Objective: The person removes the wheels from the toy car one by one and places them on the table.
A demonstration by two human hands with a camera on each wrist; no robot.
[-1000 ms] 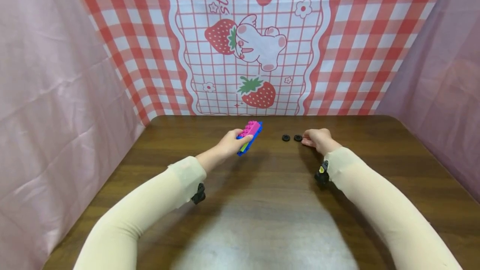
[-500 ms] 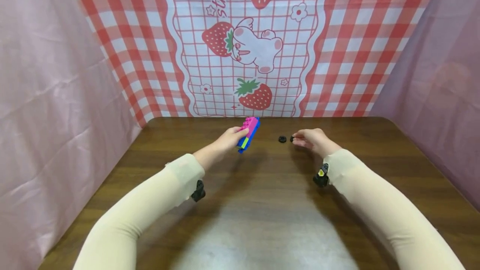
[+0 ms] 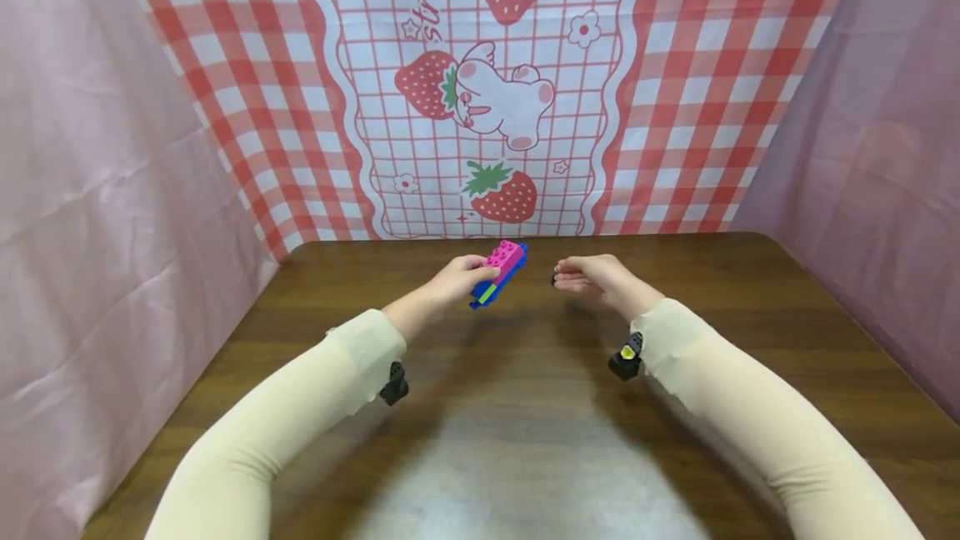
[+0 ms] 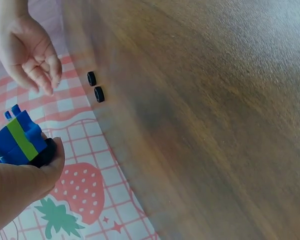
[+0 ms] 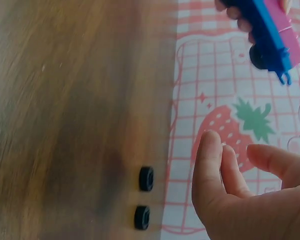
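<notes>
My left hand (image 3: 453, 280) grips a toy brick car (image 3: 504, 259) raised above the table. It has a blue base, pink studded bricks and a lime-green strip. A black wheel (image 5: 258, 57) is on the car's blue side in the right wrist view. My right hand (image 3: 603, 280) hovers to the right of the car, fingers and thumb apart, holding nothing. Two loose black wheels (image 4: 99, 94) stand out on the tabletop in the left wrist view. From the head, the right hand covers most of them; a dark bit of one wheel (image 3: 553, 280) shows at its fingertips.
The brown wooden table (image 3: 525, 457) ends at a red-and-white checked cloth (image 3: 690, 107) with strawberry prints, hanging behind it. Pink curtains (image 3: 112, 232) hang on both sides. Each sleeve cuff carries a small black wrist camera (image 3: 626, 358).
My right hand has moved left over the loose wheels, hiding most of them from the head view. The left hand keeps hold of the brick car with little movement.
</notes>
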